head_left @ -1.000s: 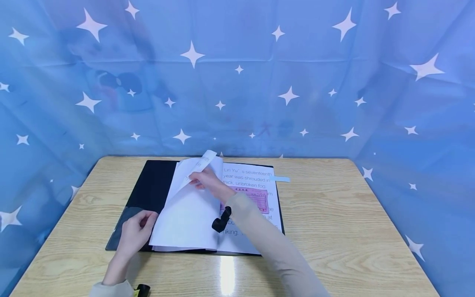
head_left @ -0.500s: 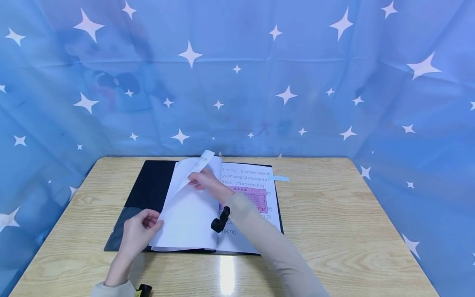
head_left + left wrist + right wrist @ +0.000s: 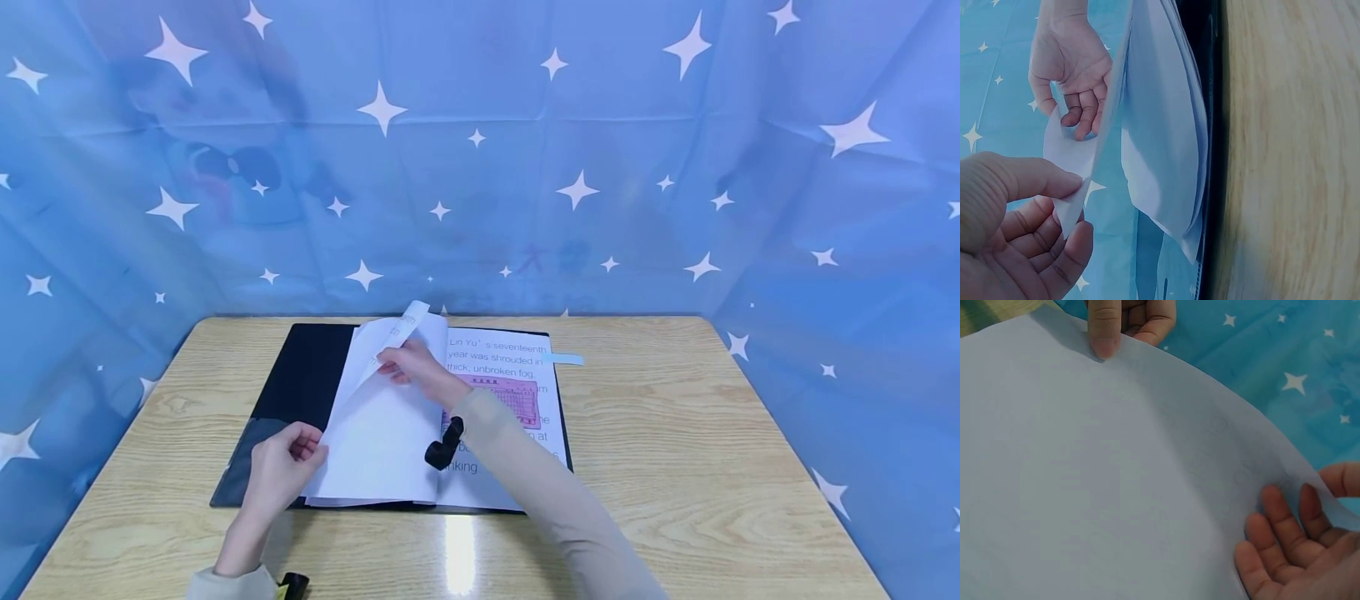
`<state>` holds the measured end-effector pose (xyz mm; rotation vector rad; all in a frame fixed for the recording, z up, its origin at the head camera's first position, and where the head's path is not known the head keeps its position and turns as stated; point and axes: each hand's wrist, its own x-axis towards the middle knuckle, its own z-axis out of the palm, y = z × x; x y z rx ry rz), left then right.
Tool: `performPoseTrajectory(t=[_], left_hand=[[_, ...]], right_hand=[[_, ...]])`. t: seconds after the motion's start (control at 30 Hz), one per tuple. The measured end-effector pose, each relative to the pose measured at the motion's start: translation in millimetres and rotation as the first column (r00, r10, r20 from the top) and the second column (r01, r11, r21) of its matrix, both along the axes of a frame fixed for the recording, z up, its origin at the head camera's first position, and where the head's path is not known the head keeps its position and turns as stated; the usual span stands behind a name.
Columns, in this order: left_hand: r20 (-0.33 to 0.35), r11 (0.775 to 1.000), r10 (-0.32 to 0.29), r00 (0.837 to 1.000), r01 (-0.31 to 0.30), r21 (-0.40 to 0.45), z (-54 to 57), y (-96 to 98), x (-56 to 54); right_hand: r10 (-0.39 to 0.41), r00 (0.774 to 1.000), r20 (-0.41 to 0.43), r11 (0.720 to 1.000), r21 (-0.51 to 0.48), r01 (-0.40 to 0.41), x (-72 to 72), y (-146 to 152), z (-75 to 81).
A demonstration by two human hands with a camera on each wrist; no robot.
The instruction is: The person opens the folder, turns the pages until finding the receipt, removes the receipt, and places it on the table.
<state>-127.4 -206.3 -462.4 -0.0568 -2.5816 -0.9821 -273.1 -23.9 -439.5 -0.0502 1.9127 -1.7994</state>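
A white page point(image 3: 386, 450) is lifted and curved over the left side of an open black folder point(image 3: 309, 367). Its far corner folds over, showing a printed strip. My right hand point(image 3: 416, 367) pinches the page near the upper part of its free edge; in the right wrist view the other fingers of that hand point(image 3: 1297, 556) lie behind the sheet. Lower on the same edge, my left hand point(image 3: 281, 467) pinches the paper between thumb and fingers, as the left wrist view confirms with the thumb point(image 3: 1054, 181) on top. Several more sheets point(image 3: 1163, 125) hang below.
On the folder's right side lies a printed page point(image 3: 487, 492) bearing a pink patterned slip point(image 3: 521, 404), partly covered by the right forearm. A light blue tab point(image 3: 567, 359) sticks out past its right edge. The wooden table point(image 3: 660, 450) meets a blue starry curtain point(image 3: 480, 208).
My left hand has shifted slightly right and opened out from a closer curl, taking the page's left edge between thumb and fingers. The right hand keeps its pinch almost unmoved.
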Motion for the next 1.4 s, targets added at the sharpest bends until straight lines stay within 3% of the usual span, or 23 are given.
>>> performPoseTrajectory(t=[0.2, 0.63, 1.0, 1.4], left_hand=[[-0.003, 1.000, -0.002, 1.000, 0.002, -0.007, -1.1, 0.2, -0.9], [0.077, 1.000, 0.014, 0.997, -0.013, -0.014, -8.4, -1.6, -2.0], [0.172, 1.000, 0.015, 0.985, -0.015, -0.001, -16.5, -6.0, -3.9], [0.278, 1.000, 0.020, 0.960, -0.020, -0.003, -19.0, -6.9, -6.0]], right_hand=[[0.005, 1.000, -0.005, 1.000, -0.021, -0.005, 0.7, 0.0, 3.4], [-0.012, 1.000, -0.002, 0.997, -0.080, 0.012, 1.3, 9.7, 1.4], [-0.037, 0.999, 0.003, 0.994, -0.101, 0.037, 2.0, 27.0, -1.1], [-0.072, 0.997, 0.004, 0.991, -0.117, 0.072, -0.2, 53.4, -9.7]])
